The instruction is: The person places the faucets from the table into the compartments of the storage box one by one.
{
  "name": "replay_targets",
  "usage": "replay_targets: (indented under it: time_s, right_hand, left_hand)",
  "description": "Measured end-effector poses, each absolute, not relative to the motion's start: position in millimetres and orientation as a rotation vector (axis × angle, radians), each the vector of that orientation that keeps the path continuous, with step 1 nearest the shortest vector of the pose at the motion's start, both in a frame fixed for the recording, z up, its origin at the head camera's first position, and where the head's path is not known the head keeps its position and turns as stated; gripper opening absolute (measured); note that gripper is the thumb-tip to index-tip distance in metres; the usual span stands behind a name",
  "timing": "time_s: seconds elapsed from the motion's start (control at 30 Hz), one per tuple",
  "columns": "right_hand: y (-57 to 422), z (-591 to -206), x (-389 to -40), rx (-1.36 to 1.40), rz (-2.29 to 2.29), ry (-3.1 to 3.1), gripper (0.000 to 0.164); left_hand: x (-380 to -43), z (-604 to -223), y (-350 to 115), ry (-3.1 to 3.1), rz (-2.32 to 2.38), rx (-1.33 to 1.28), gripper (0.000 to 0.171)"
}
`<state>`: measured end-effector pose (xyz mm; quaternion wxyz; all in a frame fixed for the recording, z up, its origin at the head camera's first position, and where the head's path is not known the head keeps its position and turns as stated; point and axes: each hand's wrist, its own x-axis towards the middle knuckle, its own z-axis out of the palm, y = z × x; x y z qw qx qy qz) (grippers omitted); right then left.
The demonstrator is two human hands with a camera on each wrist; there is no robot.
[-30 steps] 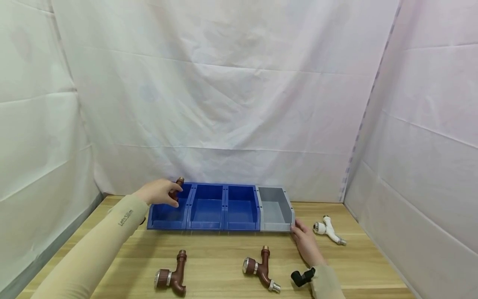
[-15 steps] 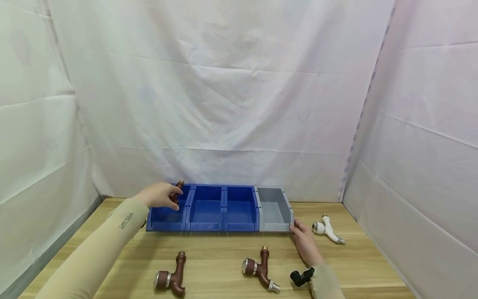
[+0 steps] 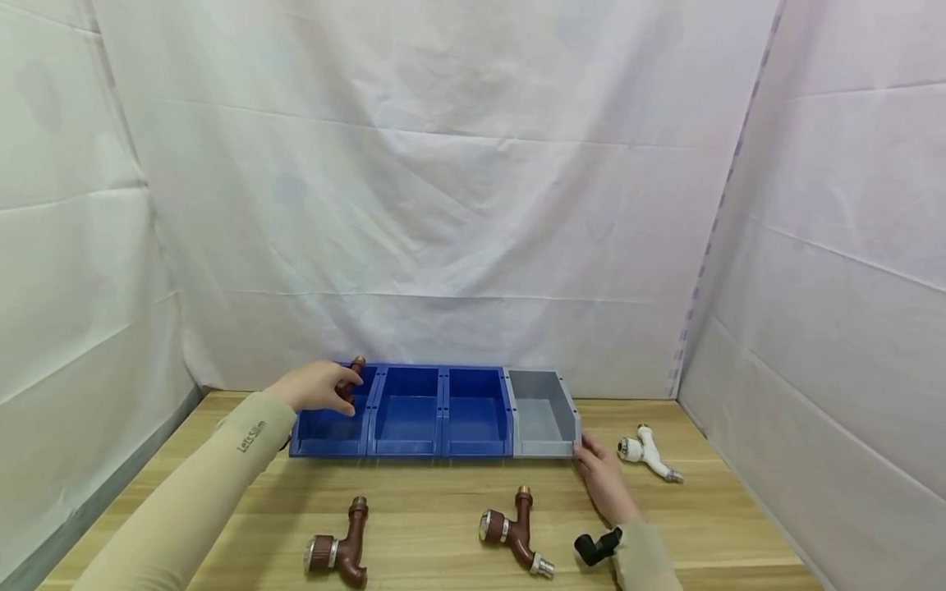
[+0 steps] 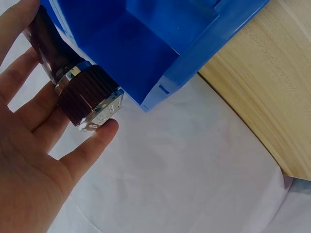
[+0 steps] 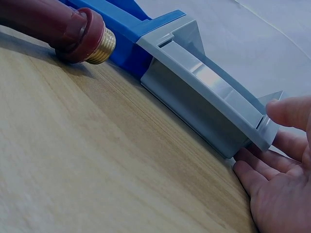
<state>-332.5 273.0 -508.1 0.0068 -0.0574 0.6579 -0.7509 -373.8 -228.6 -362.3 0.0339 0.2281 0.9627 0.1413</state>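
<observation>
A brown plastic faucet point(image 3: 347, 387) with a ribbed, silver-capped handle is in my left hand point(image 3: 314, 386), its threaded end pointing up. The hand is over the back of the leftmost blue bin point(image 3: 332, 443). In the left wrist view the faucet point(image 4: 82, 87) lies between thumb and fingers, its handle end next to the bin's edge point(image 4: 165, 87). My right hand point(image 3: 606, 480) holds the front right corner of the grey bin point(image 3: 543, 447). The right wrist view shows thumb and fingers of that hand point(image 5: 282, 179) on either side of the grey bin's corner point(image 5: 265, 136).
Two more blue bins point(image 3: 406, 447) stand joined between the outer ones. On the wooden table point(image 3: 421, 525) lie two brown faucets point(image 3: 355, 542), one with a silver nozzle point(image 3: 521, 533), and a white faucet point(image 3: 650, 455) at the right. A black elbow-shaped piece point(image 3: 599, 546) is beside the right wrist. White cloth hangs behind.
The view has tilted very slightly. My left hand with the faucet and my right hand at the grey bin stay almost where they were.
</observation>
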Motion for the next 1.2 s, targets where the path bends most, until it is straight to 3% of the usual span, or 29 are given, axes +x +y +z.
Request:
replay_targets:
  time_s: [1.2]
  right_hand:
    - [268.5, -502.1, -329.0, -0.140, -2.375, 2.033, 0.058]
  left_hand:
    - [-369.4, -364.5, -224.9, 2.955, 0.391, 0.700, 0.057]
